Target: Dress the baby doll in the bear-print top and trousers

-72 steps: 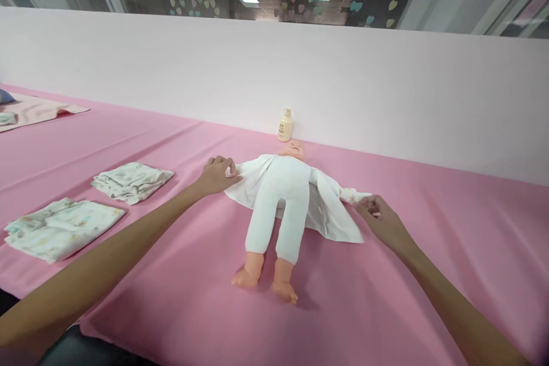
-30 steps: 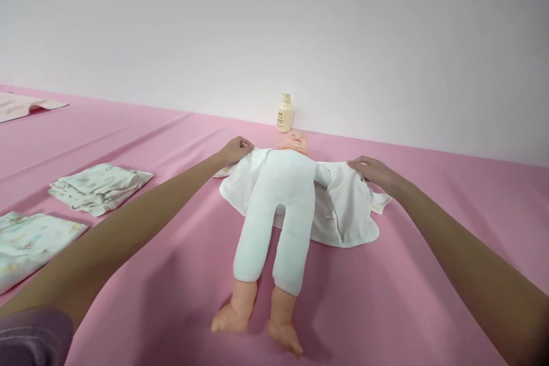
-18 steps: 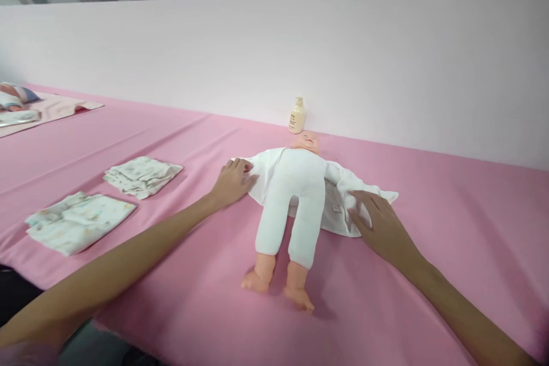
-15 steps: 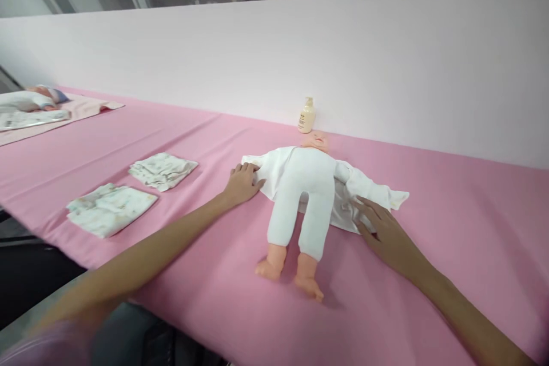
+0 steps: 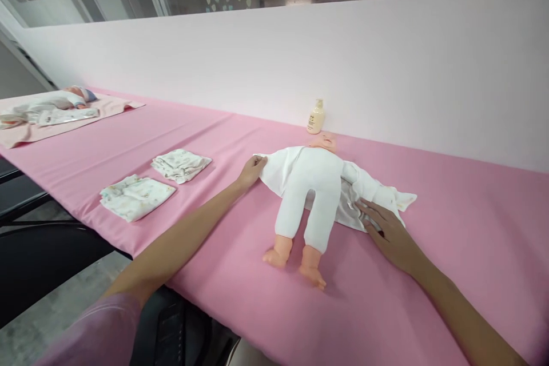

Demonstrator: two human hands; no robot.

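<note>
A baby doll (image 5: 319, 171) with a white cloth body lies on its back, feet toward me and head at the far side. A white baby shirt (image 5: 354, 206) is spread around and partly under it, its sleeves out to both sides. My left hand (image 5: 252, 170) is closed on the end of the left sleeve. On the right, my right hand (image 5: 386, 229) rests with fingers stretched out on the shirt's opened front panel. The doll's arms are hidden by the cloth.
Behind the doll's head a cream pump bottle (image 5: 316, 117) stands by the white wall. Two folded printed cloths, a nearer cloth (image 5: 137, 197) and a farther cloth (image 5: 180, 165), lie left on the pink sheet (image 5: 231, 246). Another doll (image 5: 51, 103) lies far left. Black chairs (image 5: 38, 263) stand below the table edge.
My left hand has gone from lying on the shirt's left side to gripping the sleeve end. My right hand stays on the right panel. The view has shifted slightly left.
</note>
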